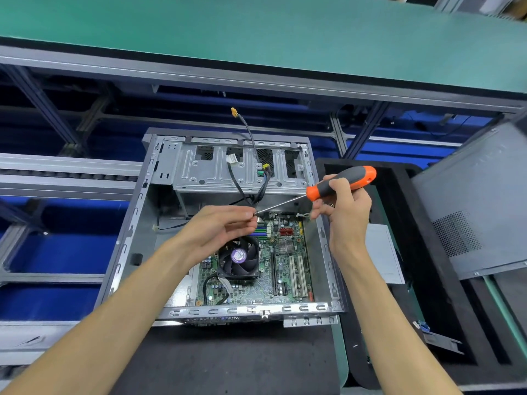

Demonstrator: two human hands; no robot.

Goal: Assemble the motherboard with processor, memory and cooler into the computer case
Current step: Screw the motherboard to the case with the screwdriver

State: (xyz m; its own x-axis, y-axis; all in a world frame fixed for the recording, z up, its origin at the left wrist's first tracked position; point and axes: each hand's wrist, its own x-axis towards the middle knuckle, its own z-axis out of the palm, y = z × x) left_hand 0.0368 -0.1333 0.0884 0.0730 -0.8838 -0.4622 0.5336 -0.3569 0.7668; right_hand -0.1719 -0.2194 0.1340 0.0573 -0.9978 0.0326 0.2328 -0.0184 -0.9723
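At frame centre, the right hand grips the screwdriver while the left hand pinches at its tip, likely seating a screw above the motherboard.

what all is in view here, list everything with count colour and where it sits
computer case: one, grey metal, open, centre of bench
motherboard: one, green, inside case, right half
cooler fan: one, black with purple label, on motherboard
cables: several, black, one with a yellow plug rising above the case
screwdriver: one, orange and grey handle, over the case
side panel: one, grey, far right
foam tray: one, black, right of case
left hand: fingertips at screwdriver tip
right hand: grips screwdriver handle
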